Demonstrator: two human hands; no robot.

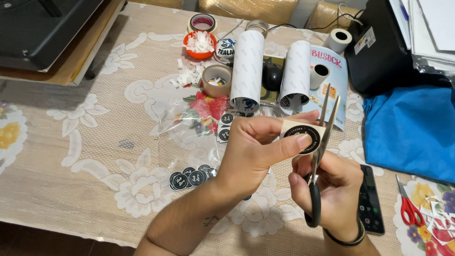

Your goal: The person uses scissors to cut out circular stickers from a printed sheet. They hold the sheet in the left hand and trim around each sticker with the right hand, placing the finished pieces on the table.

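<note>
The left hand (256, 142) pinches a sticker (303, 135) between thumb and fingers, with the thumb pressed on its round black print. The sticker sits above the table, in front of the person, held at its left part so that its right edge stays free. The right hand (332, 189) is closed through the black loops of the scissors (320, 142). The blades point up and away, slightly parted, and meet the sticker at its right edge.

Handling: the sticker appears to be thin printed paper on a backing, so it is judged very light, flexible and easy to crease or tear. A grip close to the cut line, on the printed disc, keeps it flat. The scissors are stiff, with sharp edges; hold them by the loops only.

Containers:
- An orange bowl (200, 47) at the far side holds white paper scraps; more scraps lie just beside it on the lace tablecloth (71, 156).
- A clear plastic bag (185, 132) lies to the left of the left hand. Finished round black stickers (189, 178) rest at its near end; whether they are inside it cannot be told.
- Two white rolls of sheet (246, 66) lie behind the hands.
</note>
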